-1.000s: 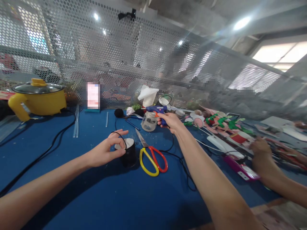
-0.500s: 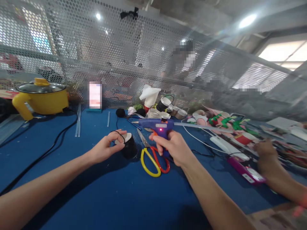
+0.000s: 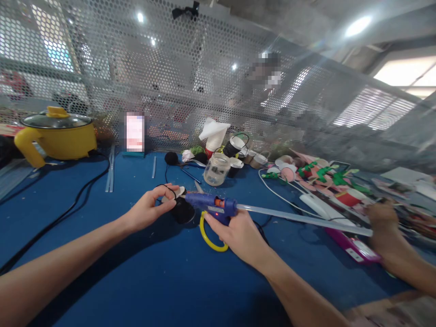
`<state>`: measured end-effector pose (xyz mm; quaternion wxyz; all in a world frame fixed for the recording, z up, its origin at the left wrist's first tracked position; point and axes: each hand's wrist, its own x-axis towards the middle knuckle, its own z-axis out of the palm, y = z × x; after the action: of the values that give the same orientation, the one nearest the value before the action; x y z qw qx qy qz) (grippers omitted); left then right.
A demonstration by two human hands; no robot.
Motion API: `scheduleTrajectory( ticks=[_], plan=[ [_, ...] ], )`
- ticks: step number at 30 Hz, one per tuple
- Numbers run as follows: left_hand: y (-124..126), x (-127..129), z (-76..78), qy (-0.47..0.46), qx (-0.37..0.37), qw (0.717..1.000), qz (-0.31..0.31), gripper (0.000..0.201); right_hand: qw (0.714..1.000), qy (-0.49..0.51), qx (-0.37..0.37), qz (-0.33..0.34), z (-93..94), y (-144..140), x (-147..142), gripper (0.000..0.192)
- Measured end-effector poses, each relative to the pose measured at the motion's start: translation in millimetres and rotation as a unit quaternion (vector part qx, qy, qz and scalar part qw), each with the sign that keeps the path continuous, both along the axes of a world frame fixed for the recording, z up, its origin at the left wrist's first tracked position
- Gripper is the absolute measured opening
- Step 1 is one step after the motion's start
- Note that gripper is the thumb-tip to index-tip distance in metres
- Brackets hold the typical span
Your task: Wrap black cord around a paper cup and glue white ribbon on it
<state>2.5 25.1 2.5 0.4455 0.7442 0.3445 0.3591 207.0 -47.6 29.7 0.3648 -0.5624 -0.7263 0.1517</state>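
My left hand is closed at the white rim of a small black-wrapped paper cup, with a thin black cord looping over its fingers. The cup rests on the blue table. In my right hand is a blue glue gun, its nozzle at the cup's rim beside my left fingertips. A long clear glue stick juts from the gun's back. Under the gun lie scissors, their yellow handle showing; the red handle is hidden.
Behind the cup stand a clear jar, a black yarn ball and another black-wrapped cup. A yellow pot sits at left. Rightward are a white power strip, a purple device, craft pieces and another person's hand.
My right hand has brought the glue gun down and left, its nozzle now at the cup's rim. The jar has come into clear sight. My left hand stays in place.
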Motion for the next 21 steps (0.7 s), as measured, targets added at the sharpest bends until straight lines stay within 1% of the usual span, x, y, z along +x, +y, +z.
scheduleTrajectory(
  ticks=[3, 7, 11, 14, 16, 21],
  plan=[
    [-1, 1, 1.7, 0.001, -0.001, 1.000, 0.000, 0.015, 1.000, -0.016, 0.016, 0.005, -3.6, 0, -2, 0.018],
    [-3, 1, 3.9, 0.005, -0.004, 1.000, 0.001, 0.016, 0.997, -0.052, 0.059, 0.004, -7.7, 0, -3, 0.017],
    [-4, 1, 4.7, 0.004, -0.006, 1.000, 0.004, 0.019, 0.994, -0.080, 0.078, -0.003, -2.2, -2, -2, 0.016],
    [-4, 1, 4.9, 0.002, -0.010, 1.000, 0.005, 0.024, 0.992, -0.086, 0.086, 0.019, 3.7, -3, -1, 0.016],
    [-4, 1, 5.0, 0.000, -0.012, 1.000, 0.006, 0.025, 0.992, -0.081, 0.089, 0.026, 3.7, -4, -2, 0.016],
    [-4, 1, 5.4, 0.006, -0.010, 1.000, 0.001, 0.021, 0.994, -0.075, 0.078, -0.014, -3.3, -2, -3, 0.015]
  ],
)
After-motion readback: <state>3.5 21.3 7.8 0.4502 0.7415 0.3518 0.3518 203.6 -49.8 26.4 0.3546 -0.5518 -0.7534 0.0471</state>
